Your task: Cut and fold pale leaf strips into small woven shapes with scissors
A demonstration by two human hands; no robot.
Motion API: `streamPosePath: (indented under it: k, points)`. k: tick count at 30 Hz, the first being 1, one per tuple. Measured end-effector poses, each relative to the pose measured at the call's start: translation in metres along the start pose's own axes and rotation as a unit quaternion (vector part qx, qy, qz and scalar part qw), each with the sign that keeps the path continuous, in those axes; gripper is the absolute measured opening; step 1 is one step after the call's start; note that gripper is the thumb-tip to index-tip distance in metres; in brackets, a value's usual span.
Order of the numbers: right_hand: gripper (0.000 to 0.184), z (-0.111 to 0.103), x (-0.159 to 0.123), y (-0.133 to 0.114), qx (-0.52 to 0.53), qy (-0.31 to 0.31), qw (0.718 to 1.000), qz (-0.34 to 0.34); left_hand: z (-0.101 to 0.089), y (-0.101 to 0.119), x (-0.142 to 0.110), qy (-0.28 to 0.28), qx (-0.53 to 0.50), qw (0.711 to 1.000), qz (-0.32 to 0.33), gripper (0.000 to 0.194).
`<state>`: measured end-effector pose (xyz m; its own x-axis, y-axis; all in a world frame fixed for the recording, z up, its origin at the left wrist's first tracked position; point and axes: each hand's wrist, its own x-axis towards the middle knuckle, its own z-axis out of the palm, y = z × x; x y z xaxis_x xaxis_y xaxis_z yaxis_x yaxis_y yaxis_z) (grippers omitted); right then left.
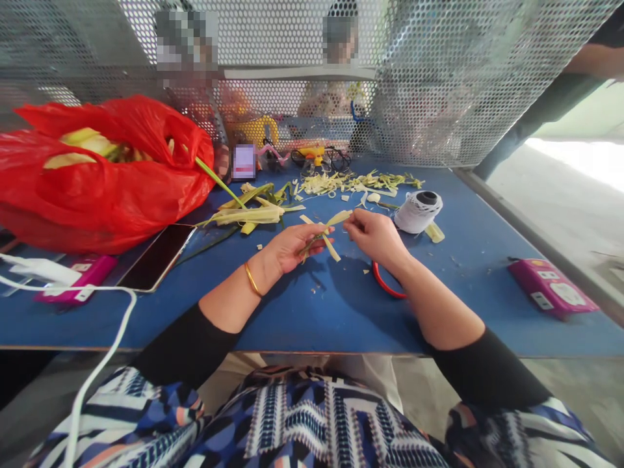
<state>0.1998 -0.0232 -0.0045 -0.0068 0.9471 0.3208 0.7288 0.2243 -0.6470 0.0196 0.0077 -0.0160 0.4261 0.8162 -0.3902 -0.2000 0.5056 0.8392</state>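
Observation:
Pale green leaf strips (pixel 332 248), crossed over one another, are pinched between the thumb and fingers of my left hand (pixel 295 247). My right hand (pixel 373 233) is closed on the tip of one strip, which stretches between the two hands. A gold bangle (pixel 253 278) circles my left wrist. Beneath my right wrist, a red ring-shaped handle (pixel 385 283) rests on the table and is partly hidden. Just beyond my right hand stands a spool of white thread (pixel 419 212). Longer husk-like leaves (pixel 253 213) lie past my left hand.
A red plastic bag (pixel 146 201) with leaves inside fills the left. Near it lie a phone (pixel 158 257), a white cable (pixel 121 325) and a magenta power strip (pixel 92 276). Another magenta socket block (pixel 550 286) is at right. Leaf scraps (pixel 336 184) lie before the perforated metal screen (pixel 429 84).

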Motion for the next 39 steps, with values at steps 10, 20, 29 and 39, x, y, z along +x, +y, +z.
streamPosePath:
  k: [10,20,29,39]
  points:
    - [0.016,0.012,-0.001,0.001,0.164,-0.106,0.978,0.074,0.004,-0.006,0.0,-0.051,-0.017,0.998,-0.044,0.005]
    - [0.012,-0.001,-0.001,0.004,0.012,-0.122,0.992,-0.003,0.003,-0.003,0.003,0.081,0.018,0.995,0.051,0.009]
    - [0.018,-0.003,-0.009,-0.008,-0.049,-0.054,0.986,-0.15,0.006,-0.007,0.0,0.078,0.135,0.981,0.111,0.011]
    - [0.022,-0.007,0.001,-0.005,0.214,-0.133,0.963,0.101,0.005,-0.005,-0.01,-0.159,0.19,0.965,0.082,0.022]
